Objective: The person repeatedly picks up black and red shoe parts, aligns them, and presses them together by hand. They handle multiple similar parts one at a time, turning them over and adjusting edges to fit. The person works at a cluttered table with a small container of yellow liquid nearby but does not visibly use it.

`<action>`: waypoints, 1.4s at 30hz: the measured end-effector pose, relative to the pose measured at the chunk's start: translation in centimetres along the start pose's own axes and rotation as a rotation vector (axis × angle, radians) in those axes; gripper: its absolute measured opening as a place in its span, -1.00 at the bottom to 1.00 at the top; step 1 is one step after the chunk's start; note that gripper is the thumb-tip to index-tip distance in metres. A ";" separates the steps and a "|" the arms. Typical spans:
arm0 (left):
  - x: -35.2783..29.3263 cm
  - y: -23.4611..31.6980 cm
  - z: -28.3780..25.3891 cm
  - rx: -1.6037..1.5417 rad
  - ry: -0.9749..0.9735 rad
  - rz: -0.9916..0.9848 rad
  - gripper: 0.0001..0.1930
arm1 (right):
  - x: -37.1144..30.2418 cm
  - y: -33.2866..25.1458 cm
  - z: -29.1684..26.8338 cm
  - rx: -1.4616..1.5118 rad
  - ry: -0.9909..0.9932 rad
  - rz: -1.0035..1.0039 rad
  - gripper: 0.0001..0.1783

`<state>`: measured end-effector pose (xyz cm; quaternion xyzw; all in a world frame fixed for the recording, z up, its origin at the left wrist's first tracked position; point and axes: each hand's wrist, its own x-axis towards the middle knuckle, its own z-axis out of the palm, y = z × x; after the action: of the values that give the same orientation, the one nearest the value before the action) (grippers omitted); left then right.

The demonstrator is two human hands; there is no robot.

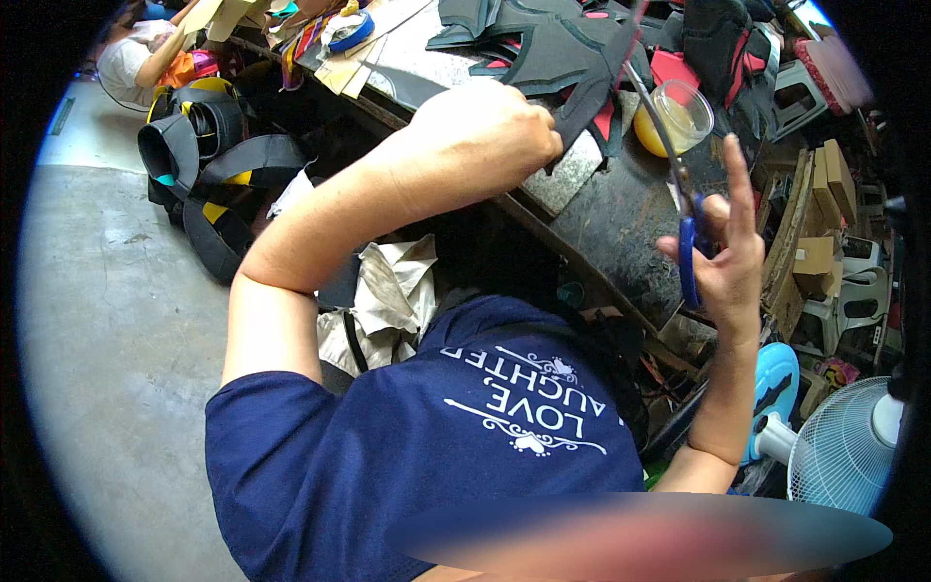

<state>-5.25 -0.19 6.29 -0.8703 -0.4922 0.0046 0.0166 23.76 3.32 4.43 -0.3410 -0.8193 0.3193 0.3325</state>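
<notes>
My left hand (pixel 490 131) is closed around a black padded fabric piece (pixel 587 92) and lifts it over the work table. This strip reaches up toward the top edge, where a thin reddish line runs along its side. On the right, my right hand (pixel 727 242) grips a pair of scissors (pixel 687 228) by the blue handles, with the index finger stretched upward. The long metal blade points up and left, close beside the strip. Whether it touches the fabric I cannot tell. A clear round tub (pixel 676 116) with something yellow in it stands just behind the scissors.
More black and red cut pieces (pixel 553 48) are heaped at the table's far side. Bundled black and yellow straps (pixel 208 165) lie at left, near a seated person (pixel 136 58). Cardboard boxes (pixel 819 260), stools (pixel 839 310) and a fan (pixel 844 446) stand at right.
</notes>
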 end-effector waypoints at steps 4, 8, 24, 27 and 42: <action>0.3 -0.3 -0.6 0.089 -0.078 -0.048 -0.89 | 0.5 -1.3 -3.1 -0.453 0.050 -0.141 0.21; 0.4 -0.3 -0.9 0.139 -0.108 -0.045 -0.90 | 0.7 -1.7 -4.2 -0.515 0.045 -0.178 0.22; 0.7 0.6 -1.2 0.290 -0.048 -0.087 -0.90 | 3.8 -7.2 -4.7 -1.025 -0.279 -0.179 0.14; 0.7 0.6 -1.2 0.264 -0.030 -0.095 -0.90 | 4.4 -6.8 -4.6 -1.011 -0.320 -0.158 0.12; -0.1 0.0 -0.1 0.211 -0.081 -0.079 -0.87 | 3.1 -4.1 -5.2 -0.382 -0.167 0.007 -0.02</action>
<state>-5.30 -0.24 6.43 -0.8427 -0.5233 0.0910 0.0882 24.59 4.91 11.49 -0.3729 -0.8885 0.1866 0.1918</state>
